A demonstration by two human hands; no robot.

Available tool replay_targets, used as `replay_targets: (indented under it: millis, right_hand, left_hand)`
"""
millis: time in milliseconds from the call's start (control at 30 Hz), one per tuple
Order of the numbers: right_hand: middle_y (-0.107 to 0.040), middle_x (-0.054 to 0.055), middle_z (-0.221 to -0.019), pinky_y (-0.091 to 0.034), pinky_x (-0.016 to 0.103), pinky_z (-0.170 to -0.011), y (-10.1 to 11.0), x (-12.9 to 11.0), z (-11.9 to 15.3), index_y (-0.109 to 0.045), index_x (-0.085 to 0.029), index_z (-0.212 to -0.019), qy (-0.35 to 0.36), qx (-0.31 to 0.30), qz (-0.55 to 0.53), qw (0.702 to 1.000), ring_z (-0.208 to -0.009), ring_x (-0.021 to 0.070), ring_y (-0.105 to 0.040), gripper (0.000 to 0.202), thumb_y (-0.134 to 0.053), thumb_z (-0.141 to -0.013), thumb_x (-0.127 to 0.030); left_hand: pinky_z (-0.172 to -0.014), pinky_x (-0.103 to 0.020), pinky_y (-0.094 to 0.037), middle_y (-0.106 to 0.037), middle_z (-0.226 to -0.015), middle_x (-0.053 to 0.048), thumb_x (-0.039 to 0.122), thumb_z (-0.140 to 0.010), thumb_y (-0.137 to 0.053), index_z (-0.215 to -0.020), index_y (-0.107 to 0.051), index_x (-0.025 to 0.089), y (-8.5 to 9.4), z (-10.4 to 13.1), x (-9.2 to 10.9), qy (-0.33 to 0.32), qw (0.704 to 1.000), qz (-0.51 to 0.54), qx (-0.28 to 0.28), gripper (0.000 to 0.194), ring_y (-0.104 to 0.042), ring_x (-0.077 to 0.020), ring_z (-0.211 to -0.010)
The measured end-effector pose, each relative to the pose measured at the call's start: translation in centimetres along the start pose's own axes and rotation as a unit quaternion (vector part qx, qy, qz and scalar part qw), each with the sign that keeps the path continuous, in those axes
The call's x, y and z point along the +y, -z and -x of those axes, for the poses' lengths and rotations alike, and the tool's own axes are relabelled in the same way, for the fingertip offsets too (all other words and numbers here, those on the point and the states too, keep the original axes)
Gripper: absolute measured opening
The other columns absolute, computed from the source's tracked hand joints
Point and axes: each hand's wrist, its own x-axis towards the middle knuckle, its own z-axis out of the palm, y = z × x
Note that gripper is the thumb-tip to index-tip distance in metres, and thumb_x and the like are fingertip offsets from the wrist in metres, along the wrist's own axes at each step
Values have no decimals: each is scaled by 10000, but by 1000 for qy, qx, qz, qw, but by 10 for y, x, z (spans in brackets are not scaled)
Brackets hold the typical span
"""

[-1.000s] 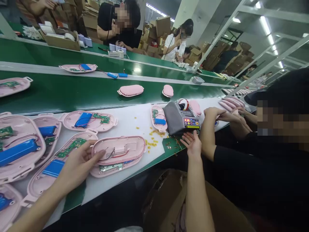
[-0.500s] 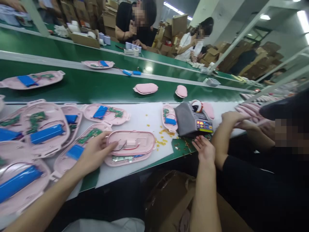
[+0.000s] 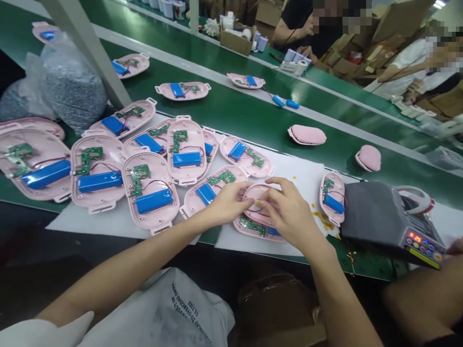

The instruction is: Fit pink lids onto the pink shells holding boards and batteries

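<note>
My left hand [image 3: 233,202] grips the left edge of a pink shell cover [image 3: 261,192], thumb on its inner face. The cover is raised over a pink shell base [image 3: 249,231] that shows a green circuit board and a blue battery. My right hand [image 3: 284,205] is over the right part of the cover, its fingers curled in at the thin wires; what its fingertips pinch is too small to make out. Just left lies another open shell [image 3: 193,196] with a board and a blue battery.
Several open pink shells [image 3: 150,168] crowd the left of the bench. At right stand a small shell [image 3: 332,182] and a grey tape dispenser [image 3: 376,212] with a lit display. Closed pink shells [image 3: 308,135] lie on the green belt. A person's arm [image 3: 423,294] is at lower right.
My right hand has moved left from beside the dispenser to the cover in my left hand. The view has turned left, bringing more shells and a plastic bag into sight.
</note>
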Motion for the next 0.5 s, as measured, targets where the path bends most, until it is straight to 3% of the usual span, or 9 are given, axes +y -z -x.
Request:
replay_targets:
  millis: [267,367,500]
  right_hand:
    - [-632,100,-1068,-482,378,-778,-12,0,-5,-591,-200,-794,47,42,114,992,-964,250,-583,143,-543,-923,-242]
    - [-628,82,-1049,-481,370,-777,-10,2,-5,-592,-207,-806,29,40,85,995,-952,238,-588,143,-545,-925,-270]
    - [-607,78,-1124,-479,369,-820,1,3,-1,-593,-222,-863,1,-6,23,1000,-1025,238,-594,170,-474,-967,-284]
  left_hand:
    - [-747,-303,-523,-715,-900,-62,151,-838,-596,-1045,-694,126,2,1,-8,-12,999,-33,-2,230,-653,-203,-827]
    - [-740,-293,-522,-723,-926,-68,124,-829,-588,-1047,-696,119,2,1,-8,-16,1000,-19,2,243,-660,-202,-839]
    - [-733,-281,-516,-726,-935,-62,95,-819,-586,-1040,-710,121,1,1,-7,-11,1000,-18,7,255,-659,-193,-835]
